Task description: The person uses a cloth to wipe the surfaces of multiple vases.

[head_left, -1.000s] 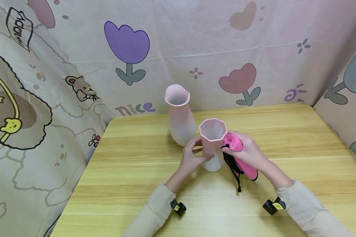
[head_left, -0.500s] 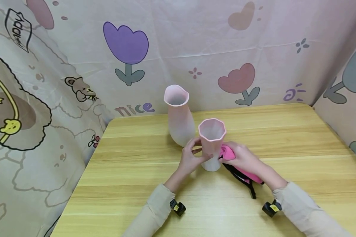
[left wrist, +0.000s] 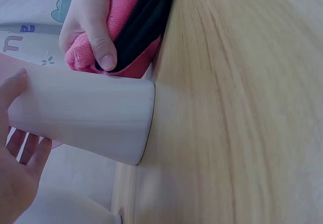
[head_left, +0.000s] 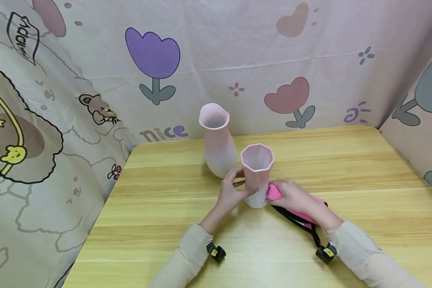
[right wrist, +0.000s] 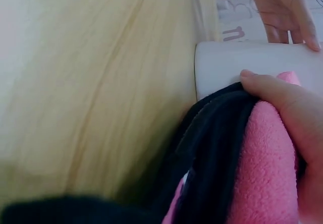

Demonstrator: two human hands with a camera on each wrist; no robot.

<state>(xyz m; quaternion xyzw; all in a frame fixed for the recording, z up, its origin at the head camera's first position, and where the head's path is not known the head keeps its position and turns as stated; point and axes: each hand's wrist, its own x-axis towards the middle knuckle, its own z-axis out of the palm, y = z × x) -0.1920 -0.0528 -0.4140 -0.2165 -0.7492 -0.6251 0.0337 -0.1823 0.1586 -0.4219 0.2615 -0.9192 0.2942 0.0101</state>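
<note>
An octagonal-rimmed vase (head_left: 256, 168), pink at the top fading to white, stands upright on the table. My left hand (head_left: 233, 191) grips its left side, thumb in front and fingers behind. My right hand (head_left: 291, 196) holds a bunched pink fleecy cloth with black trim (head_left: 274, 192) against the vase's lower right side. In the left wrist view, the right thumb lies over the cloth (left wrist: 132, 27), close to the vase's base. In the right wrist view, the black trim (right wrist: 217, 128) hangs below the thumb. Part of the cloth is hidden beneath my right hand and forearm.
A taller pink-to-white vase (head_left: 219, 148) with a wavy rim stands behind and left of the gripped one. Both are on a wooden table (head_left: 151, 208). A printed fabric backdrop (head_left: 216, 56) rises behind the table's far edge.
My right hand has slid down the vase's right side with the cloth, from near the rim toward the base. My left hand and both vases have stayed in place.
</note>
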